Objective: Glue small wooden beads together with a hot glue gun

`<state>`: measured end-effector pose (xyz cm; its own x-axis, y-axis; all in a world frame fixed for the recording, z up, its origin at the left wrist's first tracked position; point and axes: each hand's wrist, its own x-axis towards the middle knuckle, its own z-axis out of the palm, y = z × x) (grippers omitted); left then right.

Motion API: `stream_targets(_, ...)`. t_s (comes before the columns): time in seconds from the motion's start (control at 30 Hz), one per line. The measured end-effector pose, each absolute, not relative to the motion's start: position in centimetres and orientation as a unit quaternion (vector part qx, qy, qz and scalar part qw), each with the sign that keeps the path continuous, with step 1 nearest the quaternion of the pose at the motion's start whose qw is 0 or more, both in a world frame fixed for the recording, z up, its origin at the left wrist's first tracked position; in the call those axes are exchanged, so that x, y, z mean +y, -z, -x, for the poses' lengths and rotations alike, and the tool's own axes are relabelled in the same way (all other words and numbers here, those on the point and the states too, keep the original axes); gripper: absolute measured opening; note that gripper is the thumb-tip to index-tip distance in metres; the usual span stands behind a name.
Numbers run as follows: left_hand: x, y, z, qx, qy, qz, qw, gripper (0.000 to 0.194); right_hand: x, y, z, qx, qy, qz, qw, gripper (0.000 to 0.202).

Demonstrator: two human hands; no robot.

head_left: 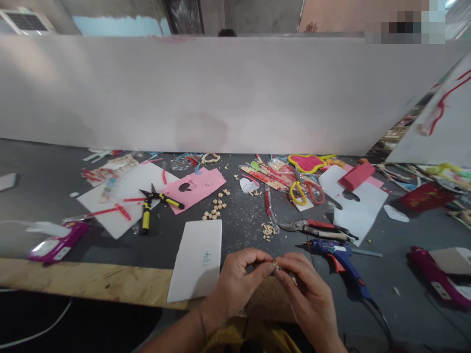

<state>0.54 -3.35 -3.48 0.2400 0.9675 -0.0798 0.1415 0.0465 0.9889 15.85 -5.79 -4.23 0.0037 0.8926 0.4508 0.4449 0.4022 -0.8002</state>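
Observation:
My left hand (pixel 241 272) and my right hand (pixel 307 282) meet close to the table's front edge. Between their fingertips they pinch a small pale wood-coloured piece (pixel 275 266), mostly hidden by the fingers. Just beyond lies a heap of short wooden bits (pixel 269 231). Farther left is a cluster of small wooden clumps (pixel 213 211) that look like several bits joined together. A white card with green writing (pixel 200 260) lies beside my left hand. To the right of my right hand rests a blue glue gun (pixel 338 250), with red-handled pruning shears (pixel 316 228) behind it.
Black-and-yellow pliers (pixel 150 206) lie on white paper at left, near a pink card (pixel 198 189). Scissors (pixel 305 191) and patterned sticks (pixel 261 176) lie farther back. Purple devices stand at left (pixel 61 240) and right (pixel 437 274). A white panel (pixel 184 93) closes off the back.

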Motion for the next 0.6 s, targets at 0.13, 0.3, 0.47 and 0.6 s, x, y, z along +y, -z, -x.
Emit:
stream_targets(0.13, -3.48, 3.36, -0.65, 0.473, -0.382, -0.552, 0.571, 0.022, -5.76, 4.14, -15.81, -0.667, -0.22, 0.5, 0.507, 0.014)
stream_targets(0.3, -3.5, 3.48, -0.78, 0.459, -0.39, -0.506, 0.618, 0.025, -5.85, 4.19, -15.73, -0.663, -0.226, 0.499, 0.511, 0.014)
stream_targets(0.47, -3.36, 3.32, -0.75, 0.459, -0.39, -0.485, 0.634, 0.024, -6.0, 4.5, -15.77, -0.658, -0.243, 0.499, 0.509, 0.017)
stream_targets(0.6, -3.23, 3.19, -0.66, 0.47, -0.39, -0.476, 0.633, 0.024, -6.1, 4.76, -15.99, -0.648, -0.261, 0.493, 0.519, 0.028)
